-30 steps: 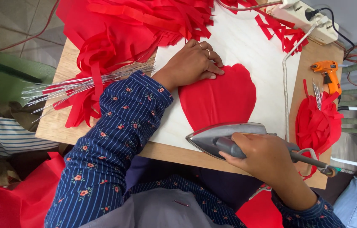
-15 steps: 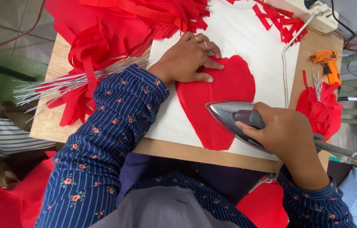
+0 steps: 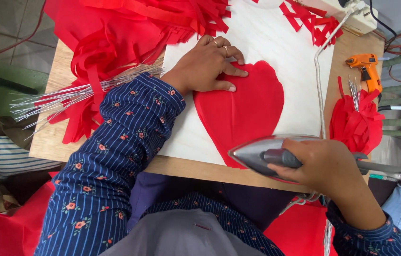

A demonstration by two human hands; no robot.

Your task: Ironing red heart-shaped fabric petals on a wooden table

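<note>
- The left hand [image 3: 208, 68] lies flat, fingers spread, pressing the upper left edge of the red heart-shaped fabric piece [image 3: 244, 109], which lies on the white board [image 3: 283, 45].
- The right hand [image 3: 322, 166] grips the handle of the grey clothes iron [image 3: 267, 152], at the fabric's lower tip.

One red heart-shaped fabric piece [image 3: 243, 111], flat on one white board [image 3: 276, 42]. One silver iron [image 3: 269, 154]. One orange glue gun [image 3: 366, 68]. One power strip [image 3: 352, 12] at the far edge. One bundle of thin silver wires [image 3: 63, 97] at the left, too many strands to count; a second, smaller cluster of wires [image 3: 354, 90] atop one bunched red fabric clump [image 3: 354, 125] at the right. One big heap of red fabric strips [image 3: 129, 33], strips beyond counting. One scatter of loose red scraps [image 3: 312, 21], roughly a handful. Two hands: one left hand [image 3: 210, 66], one right hand [image 3: 321, 163]. Two rings [image 3: 221, 46] on the left. One wooden surface [image 3: 51, 137].
</note>
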